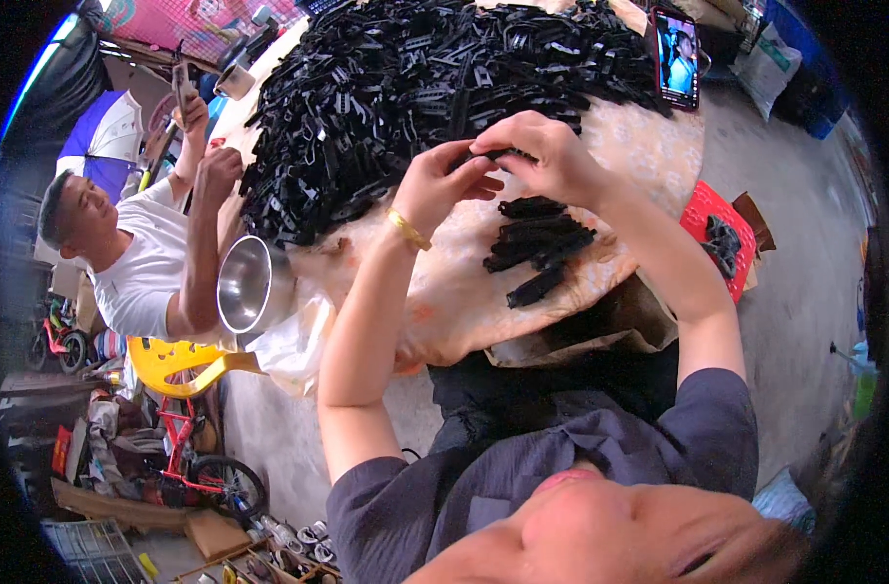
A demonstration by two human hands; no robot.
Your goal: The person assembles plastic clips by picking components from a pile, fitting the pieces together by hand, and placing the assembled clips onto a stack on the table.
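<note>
Over the cloth-covered table, my left hand (pixel 439 187) and my right hand (pixel 547 158) meet with their fingers closed on one small dark strip (pixel 515 154), narrow and black like the pieces around it. Fingers hide most of that strip, so its exact kind does not show. A large heap of black plastic pieces (pixel 415 83), thin and slotted, spreads just beyond both hands. Beneath my right wrist, several black strips (pixel 537 238) lie side by side in a small group on the patterned tablecloth (pixel 444 292).
A phone (pixel 676 60) stands at the far right table edge. At the left sits a co-worker (pixel 138 253) holding a phone (pixel 183 90), near a steel bowl (pixel 247 284) and a yellow chair (pixel 177 365). A red stool (pixel 722 234) bearing dark pieces is at the right.
</note>
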